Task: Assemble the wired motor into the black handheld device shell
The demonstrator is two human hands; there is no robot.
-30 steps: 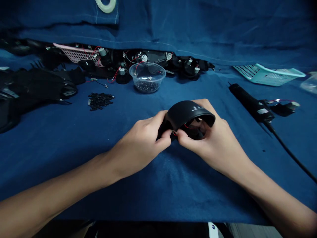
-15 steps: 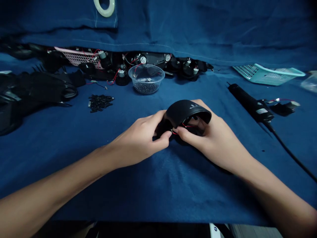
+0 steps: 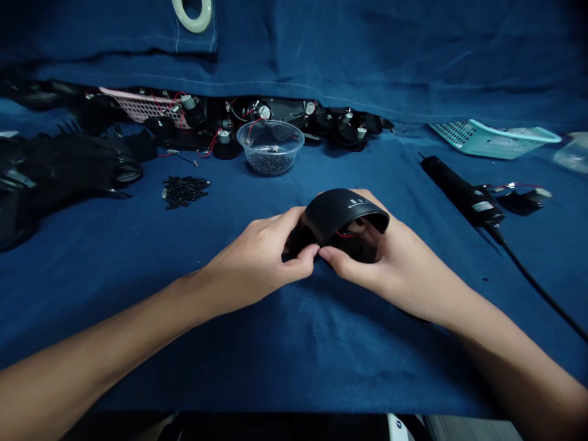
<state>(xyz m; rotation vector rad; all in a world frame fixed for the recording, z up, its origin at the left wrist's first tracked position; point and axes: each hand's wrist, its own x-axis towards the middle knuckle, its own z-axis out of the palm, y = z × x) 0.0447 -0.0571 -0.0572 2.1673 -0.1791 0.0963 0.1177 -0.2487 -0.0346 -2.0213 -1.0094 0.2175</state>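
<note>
A curved black plastic housing with pale markings on top is held between both hands above the blue cloth. My left hand is closed on its left side, the thumb bent at the lower edge. From the right, my right hand wraps round the same housing, its thumb tip at the near rim close to the left thumb. A bit of red wire shows inside the hollow. The fingers behind the housing are hidden, and whatever lies between the thumb tips is too small to make out.
A clear bowl of small dark screws stands beyond the hands, with a heap of small black parts to its left. An electric screwdriver with a cable lies right, near a teal basket. Black parts are piled left.
The housing has tilted slightly, so its top markings show more. My right thumb has drawn back a little from inside to the near rim, and less red wire shows.
</note>
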